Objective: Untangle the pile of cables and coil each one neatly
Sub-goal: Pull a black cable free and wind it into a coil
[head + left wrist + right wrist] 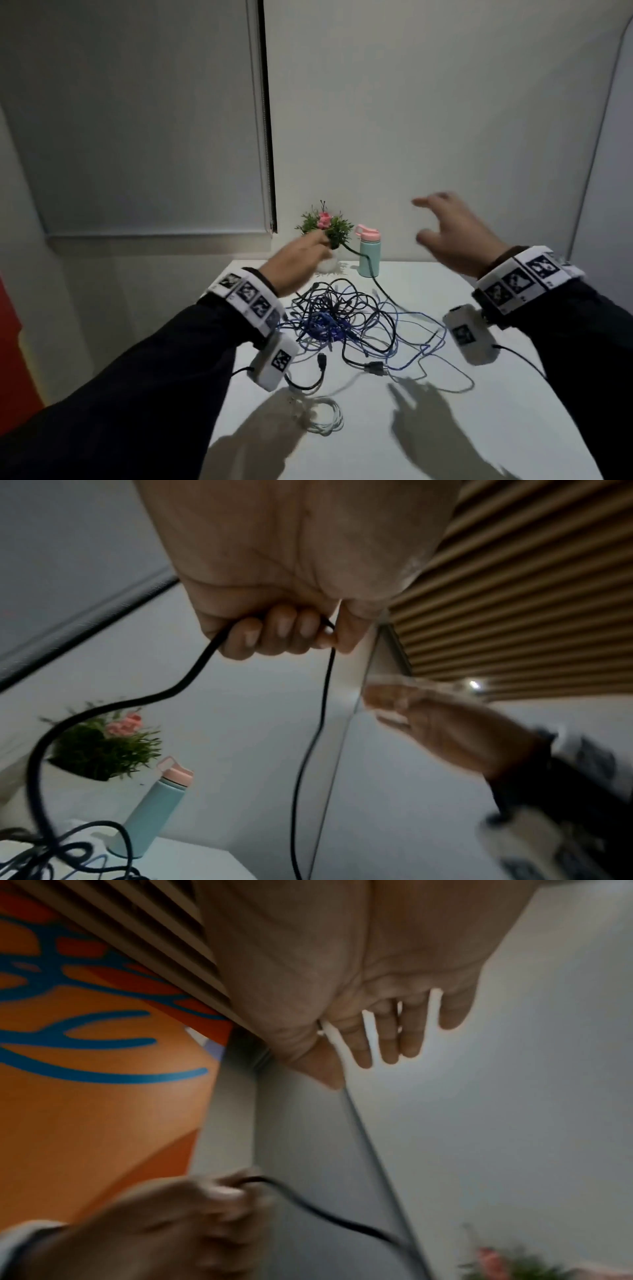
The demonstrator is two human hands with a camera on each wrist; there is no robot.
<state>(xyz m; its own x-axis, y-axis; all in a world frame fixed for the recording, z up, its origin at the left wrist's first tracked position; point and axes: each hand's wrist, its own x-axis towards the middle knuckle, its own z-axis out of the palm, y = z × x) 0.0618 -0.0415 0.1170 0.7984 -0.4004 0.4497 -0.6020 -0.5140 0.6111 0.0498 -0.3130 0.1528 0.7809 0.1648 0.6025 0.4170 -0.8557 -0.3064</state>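
Note:
A tangled pile of black and blue cables (337, 315) lies in the middle of the white table (479, 428). My left hand (301, 260) is raised above the pile's far left and grips a black cable (192, 677) in its curled fingers (274, 631). Both runs of that cable hang down from the fist, and one (371, 274) drops past the bottle into the pile. My right hand (448, 233) hovers in the air to the right, fingers (387, 1039) spread and empty. A coiled white cable (323, 416) lies near the front.
A small potted plant with pink flowers (325, 228) and a teal bottle with a pink lid (369, 251) stand at the table's far edge against the wall. A black plug (322, 361) and a connector (375, 366) lie in front of the pile.

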